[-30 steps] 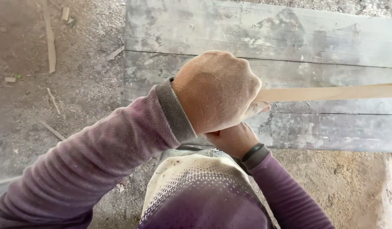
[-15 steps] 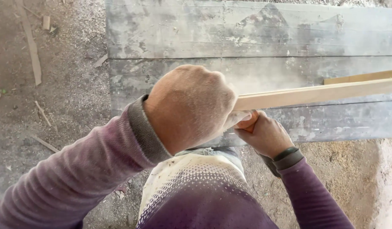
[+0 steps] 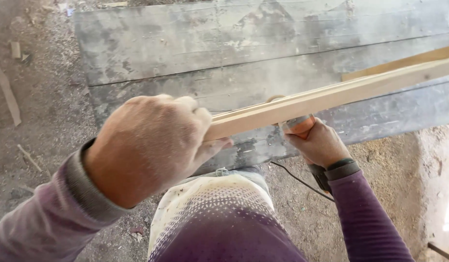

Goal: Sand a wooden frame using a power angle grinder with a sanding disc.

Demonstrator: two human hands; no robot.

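One wooden strip (image 3: 331,94) in left hand (image 3: 151,145) fingers' closed grip; one orange power tool (image 3: 298,125) clasped by right hand (image 3: 321,145).

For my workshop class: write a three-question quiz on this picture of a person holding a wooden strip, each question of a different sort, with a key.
1. True or false: the left hand grips the near end of the long wooden strip.
2. What does the right hand hold?
A. an orange power tool with a dark cord
B. a hammer
C. a paintbrush
3. Fill in: the strip runs above a worn grey ______ bench top, and sawdust covers the ground.

Key: 1 true; 2 A; 3 plank
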